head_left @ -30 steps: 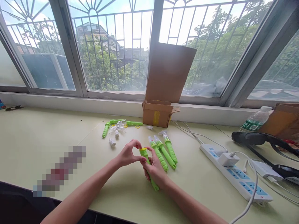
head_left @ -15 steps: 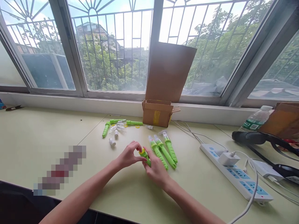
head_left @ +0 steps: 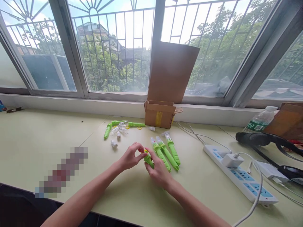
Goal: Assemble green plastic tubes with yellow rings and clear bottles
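Note:
My right hand point(head_left: 158, 171) is wrapped round a green plastic tube point(head_left: 148, 160) with a yellow ring at its top end. My left hand point(head_left: 131, 156) pinches that top end with thumb and fingers. Just to the right, three finished green tubes with clear caps point(head_left: 167, 151) lie side by side on the pale table point(head_left: 35, 142). Farther back lies a loose pile of green tubes, clear caps and yellow rings point(head_left: 119, 127).
A small open cardboard box point(head_left: 159, 114) stands by the window sill with a cardboard sheet behind it. A white power strip point(head_left: 239, 175) with cables lies at the right. A water bottle point(head_left: 259, 122) and black headset point(head_left: 265, 139) sit at the far right.
The green tube has tilted down flatter and slipped deeper into my right hand, so its lower end no longer shows. My left fingers have closed tighter on the yellow-ringed end.

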`<state>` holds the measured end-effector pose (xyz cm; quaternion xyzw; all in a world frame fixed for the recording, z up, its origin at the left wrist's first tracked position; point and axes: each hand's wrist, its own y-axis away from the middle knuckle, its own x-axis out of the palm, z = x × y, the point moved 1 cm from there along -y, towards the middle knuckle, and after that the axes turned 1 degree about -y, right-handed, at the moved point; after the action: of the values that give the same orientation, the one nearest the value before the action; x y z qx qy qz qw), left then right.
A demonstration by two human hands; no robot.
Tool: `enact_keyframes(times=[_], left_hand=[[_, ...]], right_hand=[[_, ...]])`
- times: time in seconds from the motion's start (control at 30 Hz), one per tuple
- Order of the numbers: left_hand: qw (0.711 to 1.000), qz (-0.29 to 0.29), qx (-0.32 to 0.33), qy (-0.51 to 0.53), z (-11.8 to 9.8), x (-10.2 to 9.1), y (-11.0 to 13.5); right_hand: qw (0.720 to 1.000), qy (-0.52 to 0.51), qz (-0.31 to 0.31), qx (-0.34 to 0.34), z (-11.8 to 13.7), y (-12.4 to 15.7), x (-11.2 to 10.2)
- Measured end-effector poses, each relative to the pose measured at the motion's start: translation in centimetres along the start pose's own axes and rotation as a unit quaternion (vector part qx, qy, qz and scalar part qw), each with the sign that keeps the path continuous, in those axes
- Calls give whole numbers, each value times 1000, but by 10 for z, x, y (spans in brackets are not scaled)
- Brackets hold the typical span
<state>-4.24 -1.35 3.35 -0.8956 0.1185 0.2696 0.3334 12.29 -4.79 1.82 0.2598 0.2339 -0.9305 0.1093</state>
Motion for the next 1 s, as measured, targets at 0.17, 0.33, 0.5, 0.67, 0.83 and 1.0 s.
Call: enact_keyframes(times=[0.17, 0.33, 0.5, 0.67, 0.83, 1.0], left_hand=[[999, -31, -28, 15, 4, 1, -1], [999, -32, -35, 15, 4, 2, -1], [999, -18, -28, 24, 4, 1, 0], [999, -10, -23, 45, 3, -2, 0], [997, 16, -27, 68, 0, -5, -2], [992, 40, -49, 108, 1, -6, -2]], right_hand=[[1000, 24, 12, 1, -4, 1, 3], [1000, 22, 15, 1, -5, 1, 4], [1000, 19, 8, -12, -5, 2, 4], [1000, 18, 1, -5, -4, 1, 4], [1000, -6, -7, 1, 0, 1, 3], [999, -48, -9, 18, 4, 1, 3]])
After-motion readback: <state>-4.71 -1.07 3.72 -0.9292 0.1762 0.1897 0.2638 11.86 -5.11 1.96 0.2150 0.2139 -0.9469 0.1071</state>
